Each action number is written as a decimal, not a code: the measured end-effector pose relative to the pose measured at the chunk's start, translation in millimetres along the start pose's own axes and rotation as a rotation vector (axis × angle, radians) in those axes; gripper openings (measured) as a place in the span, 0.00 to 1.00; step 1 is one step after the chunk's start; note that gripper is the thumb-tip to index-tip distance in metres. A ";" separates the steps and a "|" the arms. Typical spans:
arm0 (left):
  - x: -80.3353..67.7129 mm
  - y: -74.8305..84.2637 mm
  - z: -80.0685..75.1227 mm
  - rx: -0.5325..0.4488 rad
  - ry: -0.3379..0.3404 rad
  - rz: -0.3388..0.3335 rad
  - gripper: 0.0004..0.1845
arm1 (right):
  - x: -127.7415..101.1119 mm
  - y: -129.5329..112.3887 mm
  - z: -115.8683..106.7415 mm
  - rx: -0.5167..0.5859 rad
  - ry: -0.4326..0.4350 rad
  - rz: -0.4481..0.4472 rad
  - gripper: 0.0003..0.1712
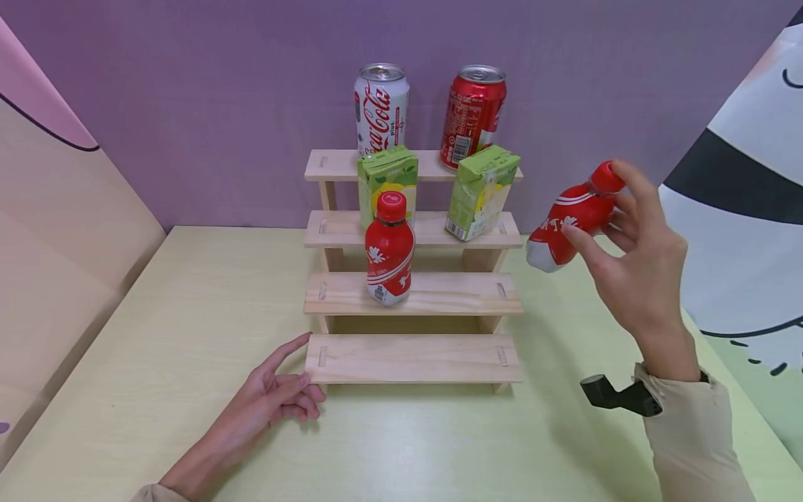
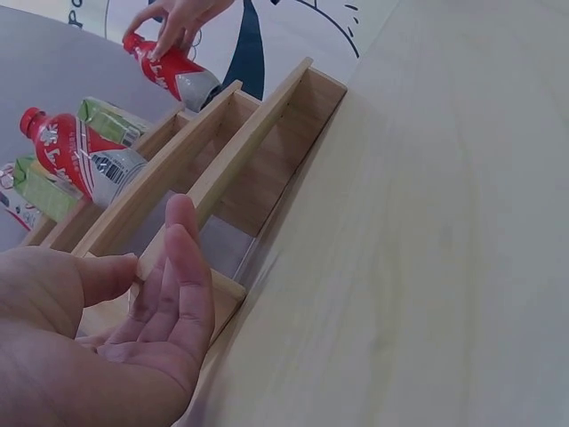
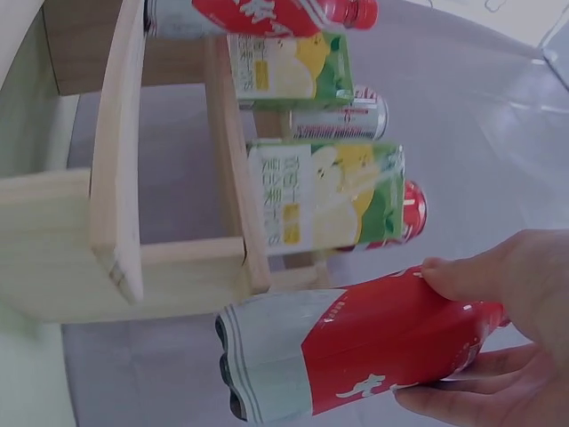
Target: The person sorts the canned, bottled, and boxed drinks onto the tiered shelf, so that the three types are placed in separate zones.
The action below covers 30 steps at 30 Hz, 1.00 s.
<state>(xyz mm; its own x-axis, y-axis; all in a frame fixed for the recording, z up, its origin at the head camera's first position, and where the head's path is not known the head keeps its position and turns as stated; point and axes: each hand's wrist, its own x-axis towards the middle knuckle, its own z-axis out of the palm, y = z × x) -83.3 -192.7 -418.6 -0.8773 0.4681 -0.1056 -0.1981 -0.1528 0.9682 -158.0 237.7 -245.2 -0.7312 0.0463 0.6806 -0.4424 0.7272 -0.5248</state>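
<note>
Two cans (image 1: 380, 104) and two green cartons (image 1: 387, 180) stand on upper steps.

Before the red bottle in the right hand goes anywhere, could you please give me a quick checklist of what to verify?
1. Right hand grips the held red bottle near its cap: ok.
2. Held bottle upright: not ok, tilted.
3. Cap on held bottle: ok.
4. Free space on the second shelf beside the standing red bottle: ok.
5. Left hand steadies the rack at the bottom shelf: ok, fingers touch its corner.
6. Grip firmness: cannot tell.
</note>
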 end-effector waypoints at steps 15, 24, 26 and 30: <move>-0.8 1.0 0.9 0.014 0.014 -0.021 0.31 | -6.8 -32.2 -4.1 -0.023 -0.007 -0.126 0.48; -0.7 0.4 0.5 0.012 0.012 -0.018 0.31 | -16.2 -54.6 3.0 0.013 -0.052 -0.177 0.49; -0.5 0.2 0.5 0.012 0.010 -0.015 0.31 | -17.7 -52.6 7.8 0.015 -0.065 -0.197 0.50; -0.1 -0.1 0.4 0.007 0.001 -0.005 0.31 | -20.8 -46.7 16.8 0.008 -0.102 -0.217 0.51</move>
<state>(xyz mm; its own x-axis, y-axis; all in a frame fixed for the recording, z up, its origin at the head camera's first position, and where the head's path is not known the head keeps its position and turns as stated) -83.0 -192.4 -418.6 -0.8770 0.4676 -0.1104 -0.1991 -0.1445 0.9693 -130.8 191.3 -243.4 -0.6671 -0.1798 0.7229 -0.5985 0.7072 -0.3764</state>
